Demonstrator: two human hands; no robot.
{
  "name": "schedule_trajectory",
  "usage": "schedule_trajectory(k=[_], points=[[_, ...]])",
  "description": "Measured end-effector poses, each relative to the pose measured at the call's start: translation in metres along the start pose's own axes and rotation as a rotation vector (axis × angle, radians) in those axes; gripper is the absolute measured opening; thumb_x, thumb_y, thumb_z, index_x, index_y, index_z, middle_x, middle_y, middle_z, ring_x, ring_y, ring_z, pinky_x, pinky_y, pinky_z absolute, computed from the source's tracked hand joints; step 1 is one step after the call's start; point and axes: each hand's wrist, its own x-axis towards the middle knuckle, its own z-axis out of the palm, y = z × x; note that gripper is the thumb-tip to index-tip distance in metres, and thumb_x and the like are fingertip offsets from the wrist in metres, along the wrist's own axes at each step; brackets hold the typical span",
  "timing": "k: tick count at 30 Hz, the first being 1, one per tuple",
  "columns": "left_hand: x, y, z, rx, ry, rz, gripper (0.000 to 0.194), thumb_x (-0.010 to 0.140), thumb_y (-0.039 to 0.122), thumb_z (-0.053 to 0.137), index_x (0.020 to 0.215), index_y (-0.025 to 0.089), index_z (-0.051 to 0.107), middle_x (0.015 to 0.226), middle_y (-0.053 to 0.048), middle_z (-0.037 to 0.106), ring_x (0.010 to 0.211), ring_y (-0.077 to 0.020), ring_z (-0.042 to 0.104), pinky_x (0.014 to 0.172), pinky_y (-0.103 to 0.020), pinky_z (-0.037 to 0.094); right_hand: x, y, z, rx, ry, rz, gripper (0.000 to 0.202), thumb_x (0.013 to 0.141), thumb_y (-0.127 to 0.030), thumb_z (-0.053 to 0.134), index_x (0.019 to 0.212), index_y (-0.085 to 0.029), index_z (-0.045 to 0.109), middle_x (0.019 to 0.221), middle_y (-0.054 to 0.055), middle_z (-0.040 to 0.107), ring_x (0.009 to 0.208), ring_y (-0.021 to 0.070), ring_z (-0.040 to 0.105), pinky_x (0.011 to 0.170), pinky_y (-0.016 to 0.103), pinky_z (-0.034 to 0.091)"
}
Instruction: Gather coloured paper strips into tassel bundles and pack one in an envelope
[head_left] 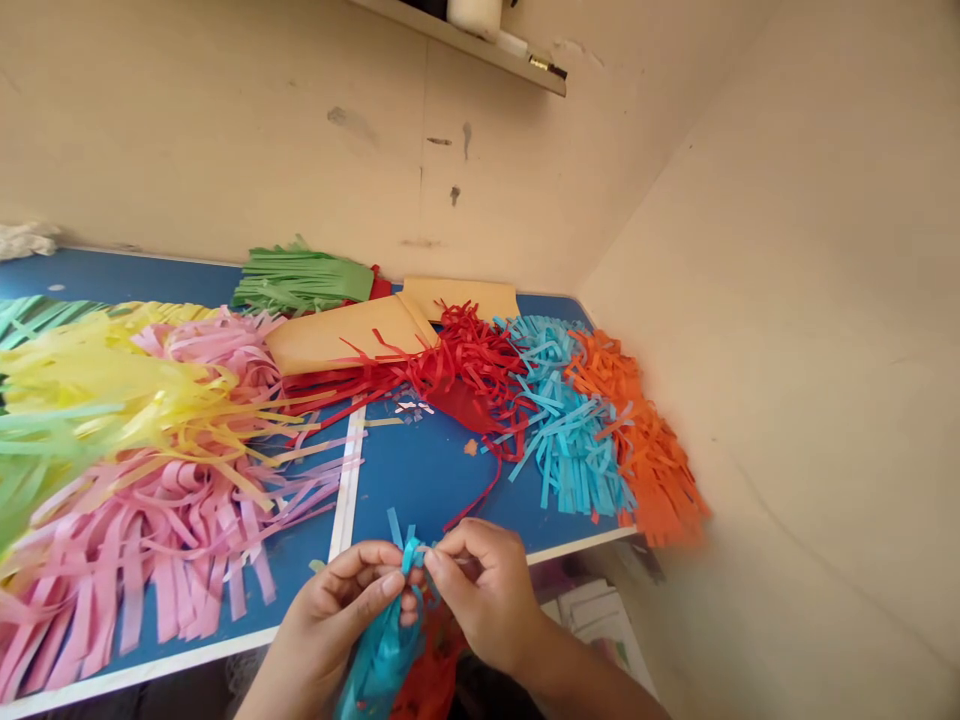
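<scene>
between my fingertips, my left hand and right hand pinch the blue paper strip bundle; thin strips could tear or slip loose if i pull unevenly.

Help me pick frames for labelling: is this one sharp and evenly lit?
Head view: middle sharp, with both hands pinching the blue paper strips; the orange fringe smears at its lower right edge, the yellow fringe is bright and soft; light is even and diffuse, without harsh shadows; edges bend slightly from the wide lens.

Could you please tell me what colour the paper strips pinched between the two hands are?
Blue paper strips, seen best in the head view.
</scene>
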Motion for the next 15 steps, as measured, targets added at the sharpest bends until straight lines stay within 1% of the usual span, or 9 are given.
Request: schedule_trajectory(k=[3, 5, 7, 8, 10, 12, 13, 14, 15], points=[[0.000, -0.001, 0.001, -0.009, 0.000, -0.003, 0.040, 0.060, 0.040, 0.087, 0.087, 0.019, 0.066, 0.064, 0.000, 0.069, 0.060, -0.0127, 0.063, 0.056, -0.020, 0.051, -0.001, -0.001, -0.002, -0.014, 0.009, -0.041, 0.024, 0.086, -0.029, 0.060, 0.065, -0.019, 0.066, 0.058, -0.001, 0.061, 0.054, 0.0106, 0.052, 0.054, 0.022, 0.039], [0.000, -0.001, 0.001, 0.015, 0.003, 0.006, 0.041, 0.061, 0.042, 0.086, 0.088, 0.019, 0.066, 0.063, 0.000, 0.068, 0.059, -0.0131, 0.063, 0.055, -0.020, 0.051, -0.001, -0.001, -0.003, -0.040, -0.004, -0.036, 0.024, 0.086, -0.029, 0.061, 0.065, -0.019, 0.067, 0.058, -0.001, 0.060, 0.053, 0.0104, 0.051, 0.053, 0.022, 0.038], [0.000, -0.001, 0.002, 0.079, 0.022, 0.051, 0.042, 0.060, 0.045, 0.086, 0.086, 0.018, 0.066, 0.062, 0.000, 0.068, 0.058, -0.0138, 0.063, 0.055, -0.021, 0.051, 0.000, -0.001, -0.004, -0.069, -0.041, -0.024, 0.025, 0.087, -0.030, 0.060, 0.065, -0.019, 0.067, 0.059, -0.001, 0.060, 0.054, 0.0106, 0.051, 0.054, 0.022, 0.038], [0.000, -0.001, 0.002, 0.124, 0.036, 0.084, 0.043, 0.059, 0.046, 0.085, 0.084, 0.018, 0.065, 0.064, 0.000, 0.068, 0.058, -0.0142, 0.063, 0.055, -0.022, 0.052, 0.000, -0.002, -0.005, -0.092, -0.073, -0.025, 0.024, 0.088, -0.030, 0.059, 0.068, -0.020, 0.068, 0.062, 0.000, 0.061, 0.056, 0.0113, 0.053, 0.056, 0.023, 0.040], [0.000, 0.000, 0.004, 0.222, 0.062, 0.150, 0.045, 0.059, 0.049, 0.084, 0.085, 0.018, 0.063, 0.068, -0.001, 0.070, 0.060, -0.0160, 0.066, 0.058, -0.024, 0.054, 0.000, -0.004, -0.007, -0.150, -0.150, -0.033, 0.019, 0.091, -0.029, 0.056, 0.086, -0.021, 0.072, 0.073, 0.002, 0.066, 0.068, 0.0143, 0.060, 0.067, 0.024, 0.045], [0.000, 0.001, 0.006, 0.311, 0.086, 0.208, 0.046, 0.061, 0.050, 0.082, 0.088, 0.020, 0.059, 0.073, -0.002, 0.073, 0.067, -0.0191, 0.069, 0.063, -0.027, 0.056, -0.001, -0.006, -0.009, -0.180, -0.227, -0.028, 0.025, 0.091, -0.027, 0.053, 0.110, -0.021, 0.068, 0.090, 0.005, 0.069, 0.082, 0.0174, 0.063, 0.079, 0.027, 0.047], [0.000, 0.001, 0.007, 0.352, 0.101, 0.235, 0.046, 0.063, 0.050, 0.080, 0.089, 0.022, 0.056, 0.075, -0.002, 0.074, 0.070, -0.0207, 0.071, 0.066, -0.028, 0.057, -0.001, -0.006, -0.010, -0.173, -0.259, -0.021, 0.029, 0.091, -0.026, 0.053, 0.117, -0.021, 0.065, 0.095, 0.006, 0.069, 0.085, 0.0179, 0.063, 0.081, 0.028, 0.047], [0.000, 0.001, 0.008, 0.396, 0.118, 0.261, 0.045, 0.064, 0.051, 0.079, 0.089, 0.023, 0.054, 0.075, -0.002, 0.074, 0.073, -0.0221, 0.072, 0.068, -0.030, 0.058, -0.002, -0.006, -0.011, -0.154, -0.285, -0.009, 0.030, 0.091, -0.026, 0.053, 0.118, -0.021, 0.063, 0.096, 0.005, 0.069, 0.084, 0.0175, 0.063, 0.080, 0.028, 0.047], [0.000, 0.001, 0.009, 0.445, 0.136, 0.289, 0.044, 0.065, 0.051, 0.078, 0.089, 0.024, 0.053, 0.075, -0.002, 0.075, 0.075, -0.0230, 0.073, 0.069, -0.030, 0.058, -0.002, -0.006, -0.011, -0.132, -0.303, 0.007, 0.028, 0.090, -0.027, 0.053, 0.115, -0.021, 0.064, 0.093, 0.004, 0.069, 0.080, 0.0167, 0.063, 0.077, 0.027, 0.047]])
